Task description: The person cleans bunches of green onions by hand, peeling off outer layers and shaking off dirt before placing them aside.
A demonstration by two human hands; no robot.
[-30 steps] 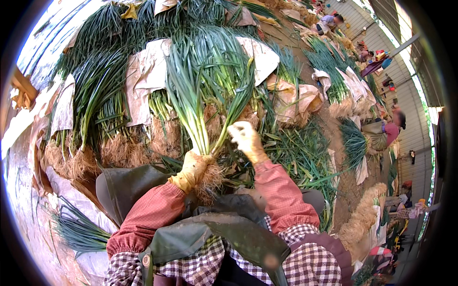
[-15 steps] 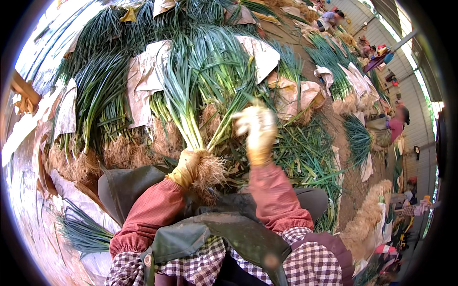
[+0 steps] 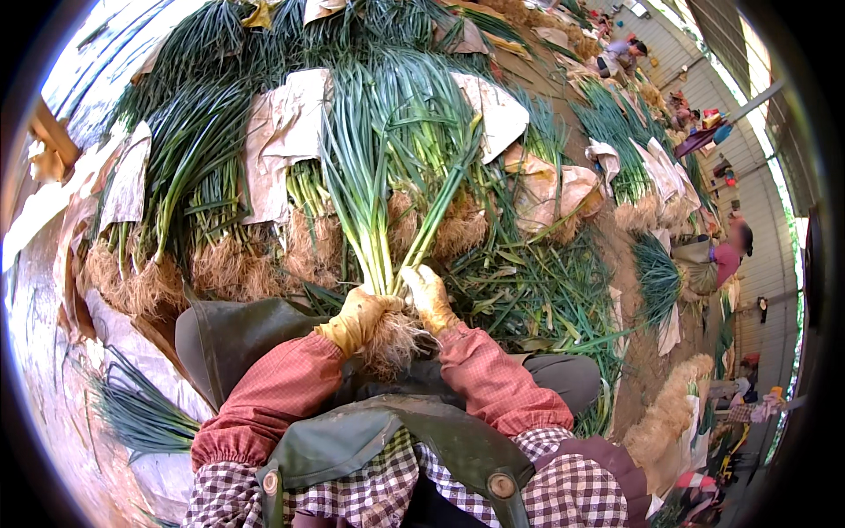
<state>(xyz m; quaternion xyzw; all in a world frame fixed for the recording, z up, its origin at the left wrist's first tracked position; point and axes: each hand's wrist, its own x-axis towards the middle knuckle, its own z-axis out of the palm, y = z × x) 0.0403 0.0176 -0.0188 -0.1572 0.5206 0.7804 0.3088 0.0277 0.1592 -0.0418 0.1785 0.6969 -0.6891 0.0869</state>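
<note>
A bunch of green onions (image 3: pixel 378 176) with pale stalks and a brown tangle of roots (image 3: pixel 393 343) stands upright in front of me. My left hand (image 3: pixel 356 319), in a yellow glove, grips the bunch just above the roots. Beside it, my right hand (image 3: pixel 429 297), also gloved, closes on the stalks at the same bundle, holding one long leaf that slants up to the right. Both forearms wear red checked sleeves. A dark green apron covers my lap.
Rows of green onion bundles (image 3: pixel 189 185) with rooty ends lie under brown paper sheets (image 3: pixel 286 132) ahead. Loose green trimmings (image 3: pixel 537 290) cover the ground at right. A small bundle (image 3: pixel 132 414) lies at lower left. Other people (image 3: pixel 731 251) work at far right.
My right hand, raised with a stalk to the right of the bunch, has come down and left onto the stalks beside my left hand. The left hand kept its grip.
</note>
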